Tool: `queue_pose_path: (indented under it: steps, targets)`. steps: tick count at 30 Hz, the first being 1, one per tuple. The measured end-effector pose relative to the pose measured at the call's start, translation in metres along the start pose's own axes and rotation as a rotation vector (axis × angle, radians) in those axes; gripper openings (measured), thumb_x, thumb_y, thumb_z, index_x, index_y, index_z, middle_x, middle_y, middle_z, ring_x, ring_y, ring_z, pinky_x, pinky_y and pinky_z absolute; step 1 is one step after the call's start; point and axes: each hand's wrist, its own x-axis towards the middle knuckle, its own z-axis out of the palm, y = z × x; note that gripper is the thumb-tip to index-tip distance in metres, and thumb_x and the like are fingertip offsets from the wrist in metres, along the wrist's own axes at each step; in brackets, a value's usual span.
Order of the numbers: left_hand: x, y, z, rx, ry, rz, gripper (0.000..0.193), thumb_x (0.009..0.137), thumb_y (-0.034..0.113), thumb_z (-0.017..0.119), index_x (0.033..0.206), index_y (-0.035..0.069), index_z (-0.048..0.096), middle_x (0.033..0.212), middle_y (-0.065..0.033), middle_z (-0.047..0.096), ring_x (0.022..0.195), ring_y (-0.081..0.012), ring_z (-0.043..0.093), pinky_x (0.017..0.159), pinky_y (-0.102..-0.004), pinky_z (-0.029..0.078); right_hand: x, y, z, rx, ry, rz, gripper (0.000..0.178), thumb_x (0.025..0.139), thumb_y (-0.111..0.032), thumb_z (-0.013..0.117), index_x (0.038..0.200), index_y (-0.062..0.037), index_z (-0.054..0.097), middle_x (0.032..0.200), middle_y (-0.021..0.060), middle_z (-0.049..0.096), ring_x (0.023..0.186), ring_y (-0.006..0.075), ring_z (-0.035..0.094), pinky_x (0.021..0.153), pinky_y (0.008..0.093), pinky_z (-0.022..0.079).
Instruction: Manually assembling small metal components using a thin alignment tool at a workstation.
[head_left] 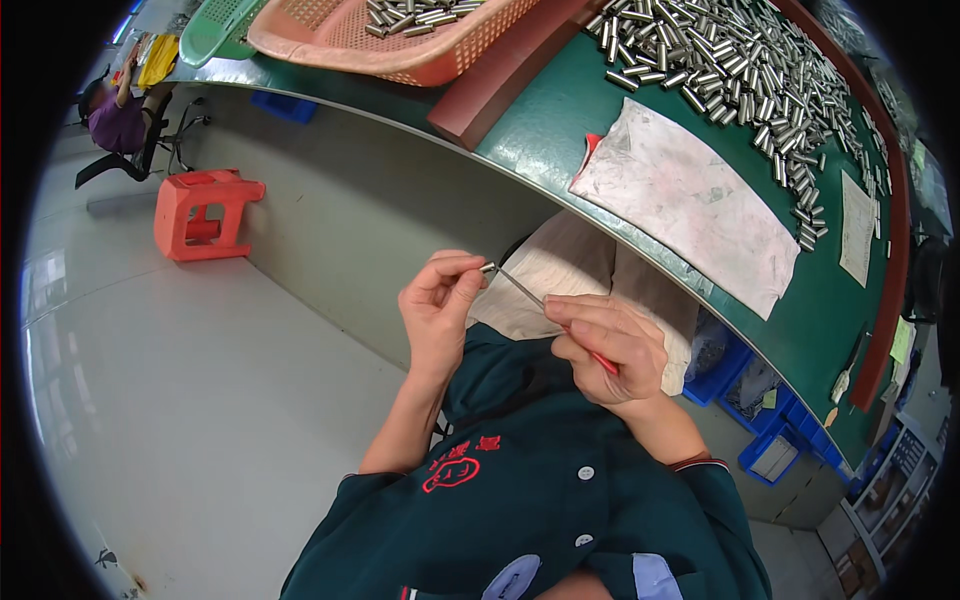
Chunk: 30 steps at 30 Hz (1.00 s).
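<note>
My left hand [437, 312] pinches a small shiny metal cylinder [488, 267] between thumb and fingertips, over my lap. My right hand [612, 348] grips a slim red-handled tool [522, 288] with a thin metal shaft, its exact kind not clear. The shaft's tip meets the near end of the cylinder; whether it reaches inside is too small to tell. On the green table ahead lies a large heap of similar metal cylinders [740, 75]. A stained whitish cloth [690, 205] covers the table by the edge nearest me.
A pink plastic basket [440, 60] with more cylinders stands at the table's far left, beside a green basket [215, 30]. A dark red bar [500, 75] borders the heap. Blue bins [775, 450] sit under the table. A red stool [205, 215] and a seated person [118, 120] are left.
</note>
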Motion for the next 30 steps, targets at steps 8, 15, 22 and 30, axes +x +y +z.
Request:
queue_pose_path:
  steps: [8, 15, 22, 30]
  targets:
    - [0.001, 0.004, 0.003, 0.146, 0.161, 0.029, 0.008, 0.079, -0.002, 0.055, 0.087, -0.003, 0.058, 0.084, -0.0067, 0.054, 0.07, -0.0114, 0.05, 0.066, -0.0223, 0.041, 0.004, -0.006, 0.004, -0.013, -0.161, -0.012, 0.026, 0.069, 0.01, 0.055, 0.093, 0.0009, 0.05, 0.087, 0.0187, 0.062, 0.08, 0.0325, 0.063, 0.064, 0.0332, 0.052]
    - [-0.005, 0.008, 0.011, 0.31, 0.15, 0.243, 0.008, 0.079, -0.004, 0.054, 0.086, -0.003, 0.058, 0.084, -0.0059, 0.053, 0.07, -0.0106, 0.051, 0.064, -0.0213, 0.042, 0.002, -0.006, -0.003, 0.021, -0.079, -0.015, 0.042, 0.063, 0.0, 0.07, 0.099, 0.0003, 0.048, 0.088, 0.0175, 0.062, 0.081, 0.03, 0.062, 0.066, 0.0337, 0.053]
    - [-0.004, 0.005, 0.014, 0.243, 0.198, 0.183, 0.008, 0.08, -0.002, 0.054, 0.087, -0.002, 0.058, 0.084, -0.0053, 0.054, 0.07, -0.01, 0.051, 0.065, -0.0211, 0.042, 0.005, -0.012, -0.003, -0.032, -0.161, -0.027, 0.039, 0.063, 0.003, 0.067, 0.098, 0.0025, 0.05, 0.092, 0.0193, 0.06, 0.085, 0.0308, 0.061, 0.069, 0.033, 0.052]
    - [-0.003, 0.01, 0.017, 0.229, 0.184, 0.121, 0.007, 0.08, -0.001, 0.055, 0.086, -0.002, 0.058, 0.081, -0.0044, 0.055, 0.07, -0.0097, 0.051, 0.064, -0.021, 0.042, 0.006, -0.017, -0.014, 0.062, -0.166, -0.015, 0.034, 0.066, 0.006, 0.063, 0.097, 0.0023, 0.05, 0.089, 0.0183, 0.061, 0.083, 0.0314, 0.062, 0.067, 0.0349, 0.053]
